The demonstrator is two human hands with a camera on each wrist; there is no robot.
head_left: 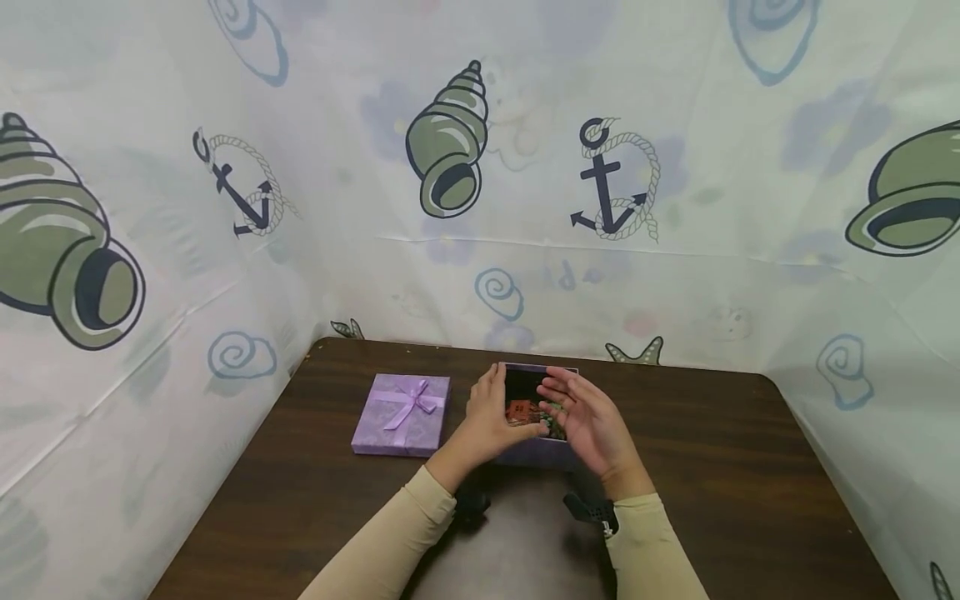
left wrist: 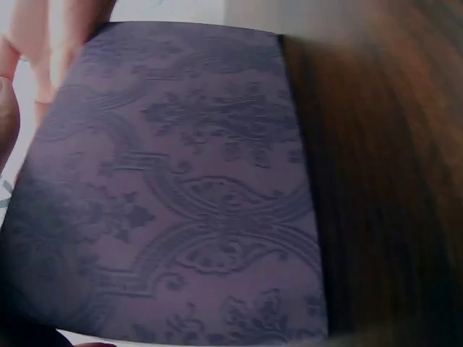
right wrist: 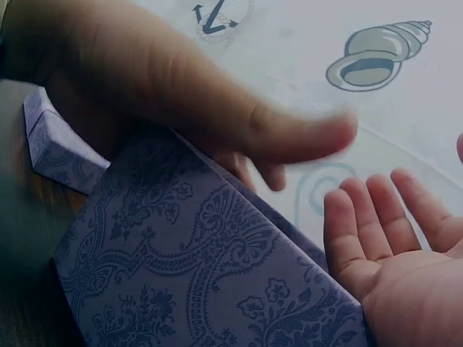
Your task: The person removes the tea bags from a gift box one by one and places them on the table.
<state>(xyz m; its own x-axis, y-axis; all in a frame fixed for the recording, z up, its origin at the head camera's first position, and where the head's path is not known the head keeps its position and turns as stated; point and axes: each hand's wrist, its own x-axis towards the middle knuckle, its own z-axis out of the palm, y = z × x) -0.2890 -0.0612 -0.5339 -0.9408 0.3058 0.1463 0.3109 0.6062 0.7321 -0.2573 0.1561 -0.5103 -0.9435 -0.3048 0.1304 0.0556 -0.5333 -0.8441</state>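
Observation:
An uncovered purple patterned box [head_left: 536, 452] stands on the table in the head view. Inside its dark interior are a red piece [head_left: 522, 410] and some green bits, too small to identify. My left hand [head_left: 491, 421] lies along the box's left side, fingers extended and thumb stretched over the front edge. Over the right side, my right hand [head_left: 592, 425] is spread with its palm turned inward, holding nothing. The right wrist view shows the left thumb [right wrist: 304, 137] above the box wall [right wrist: 217, 267] and the right fingers [right wrist: 369, 224] beside the rim.
A purple lid [head_left: 401, 417] with a ribbon bow lies left of the box. The dark wooden table [head_left: 720, 467] ends at a cloth backdrop [head_left: 525, 208] printed with shells and anchors. A grey surface [head_left: 517, 533] lies between the forearms.

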